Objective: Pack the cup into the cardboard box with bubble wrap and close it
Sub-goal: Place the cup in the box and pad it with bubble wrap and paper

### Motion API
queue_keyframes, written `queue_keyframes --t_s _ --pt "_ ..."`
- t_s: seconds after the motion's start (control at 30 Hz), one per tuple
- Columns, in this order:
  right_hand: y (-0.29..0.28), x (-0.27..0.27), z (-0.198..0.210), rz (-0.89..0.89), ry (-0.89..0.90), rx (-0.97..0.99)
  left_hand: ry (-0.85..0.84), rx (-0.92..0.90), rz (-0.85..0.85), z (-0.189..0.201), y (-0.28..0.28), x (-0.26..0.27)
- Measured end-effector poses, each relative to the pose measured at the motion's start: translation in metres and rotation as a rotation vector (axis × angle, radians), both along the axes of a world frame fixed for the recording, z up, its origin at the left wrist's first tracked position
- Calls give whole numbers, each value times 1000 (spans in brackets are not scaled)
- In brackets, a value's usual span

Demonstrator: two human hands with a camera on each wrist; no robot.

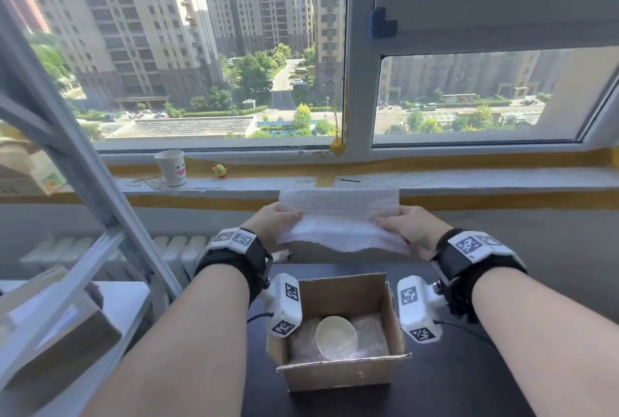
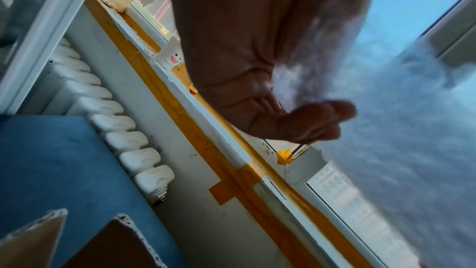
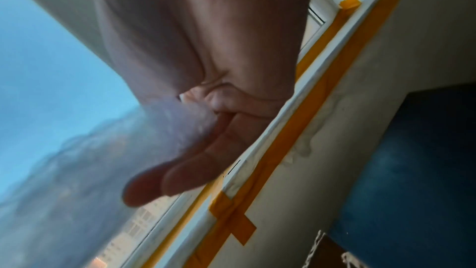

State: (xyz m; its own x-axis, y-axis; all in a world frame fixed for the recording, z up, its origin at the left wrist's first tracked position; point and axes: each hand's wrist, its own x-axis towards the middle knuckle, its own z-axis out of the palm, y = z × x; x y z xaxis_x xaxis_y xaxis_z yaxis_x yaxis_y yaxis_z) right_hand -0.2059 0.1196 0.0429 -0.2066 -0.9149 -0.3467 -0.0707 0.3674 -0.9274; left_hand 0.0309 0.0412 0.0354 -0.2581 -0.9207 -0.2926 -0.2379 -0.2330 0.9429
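An open cardboard box (image 1: 338,374) stands on the dark table in front of me. Inside it a cream cup (image 1: 336,336) lies on bubble wrap lining (image 1: 370,333). Above and beyond the box I hold a white sheet of bubble wrap (image 1: 341,220) stretched between both hands. My left hand (image 1: 276,225) pinches its left edge, thumb on top. My right hand (image 1: 407,227) pinches its right edge. In the left wrist view the left hand (image 2: 296,121) curls its fingers round the bubble wrap (image 2: 399,140). The right wrist view shows the right hand (image 3: 195,162) with fingers under the bubble wrap (image 3: 108,160).
A paper cup with a smiley face (image 1: 171,167) and a small yellow toy (image 1: 219,170) sit on the window sill (image 1: 485,179). A metal ladder (image 1: 67,135) leans at the left, with a radiator (image 1: 174,249) below the sill. The box flaps (image 1: 341,289) stand up.
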Motion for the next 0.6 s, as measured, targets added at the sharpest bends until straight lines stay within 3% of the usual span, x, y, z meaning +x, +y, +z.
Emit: queue_keyframes --t_s 0.17,0.27,0.43,0.6 --pt "2 -5 -3 -60 -305 -35 267 144 59 5 4 8" --pt "4 -5 -7 -62 -392 -77 338 170 117 6 0 12" --pt "5 1 -11 -142 -312 -67 348 142 132 4 6 8" --pt "1 0 -10 -245 -152 -48 299 237 120 5 8 9"
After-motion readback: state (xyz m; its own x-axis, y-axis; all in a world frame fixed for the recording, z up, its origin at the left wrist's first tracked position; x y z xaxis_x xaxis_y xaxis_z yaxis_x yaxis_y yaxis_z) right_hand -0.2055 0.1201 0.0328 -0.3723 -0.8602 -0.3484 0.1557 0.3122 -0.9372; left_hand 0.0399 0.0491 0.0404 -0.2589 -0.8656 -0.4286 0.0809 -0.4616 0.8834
